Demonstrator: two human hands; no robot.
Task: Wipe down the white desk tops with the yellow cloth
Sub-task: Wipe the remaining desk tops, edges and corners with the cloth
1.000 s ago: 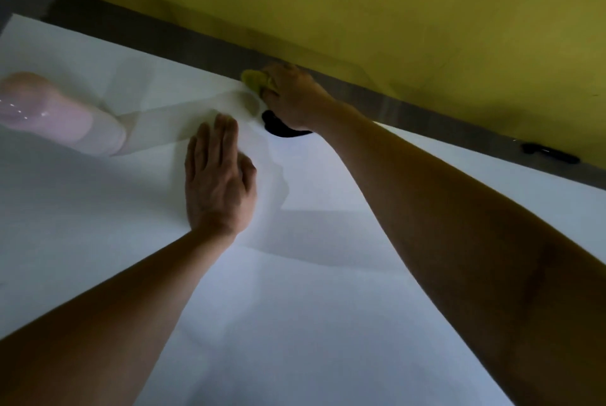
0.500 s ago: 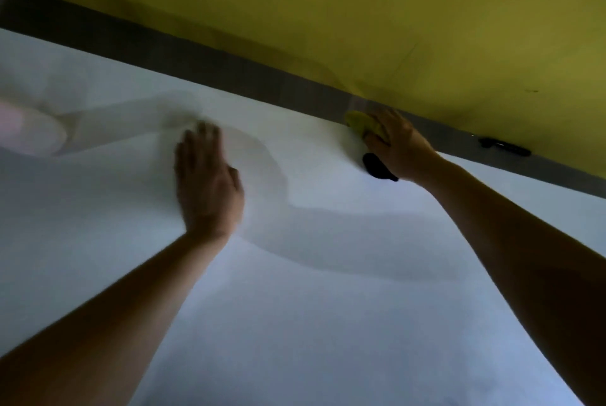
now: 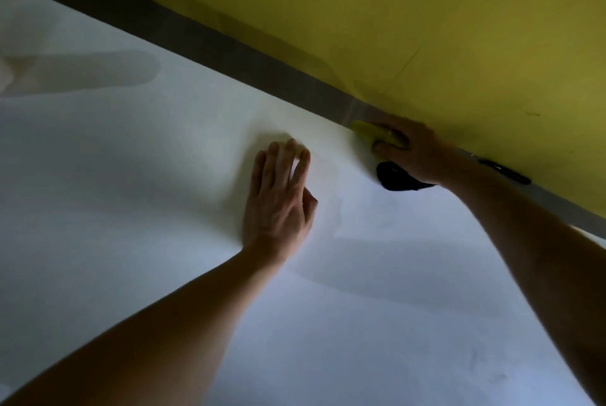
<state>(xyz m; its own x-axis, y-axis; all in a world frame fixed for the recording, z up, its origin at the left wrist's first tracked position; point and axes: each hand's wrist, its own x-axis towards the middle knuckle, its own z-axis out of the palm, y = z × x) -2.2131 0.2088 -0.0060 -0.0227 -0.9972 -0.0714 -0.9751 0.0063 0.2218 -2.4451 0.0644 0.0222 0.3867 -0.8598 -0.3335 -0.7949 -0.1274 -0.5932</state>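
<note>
A white desk top (image 3: 164, 274) fills most of the view, with a grey strip (image 3: 196, 41) along its far edge and a yellow panel (image 3: 426, 12) rising behind. The left hand (image 3: 278, 199) lies flat on the desk, fingers straight and slightly spread. The right hand (image 3: 413, 153) grips a yellow cloth (image 3: 367, 130) — fingers curled round it — pressed against the far edge. A black object (image 3: 398, 177) sits under the right palm.

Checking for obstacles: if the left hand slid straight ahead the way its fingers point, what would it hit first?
Bare white desk top first, then probably the grey strip under the yellow panel; depth is unclear.
</note>
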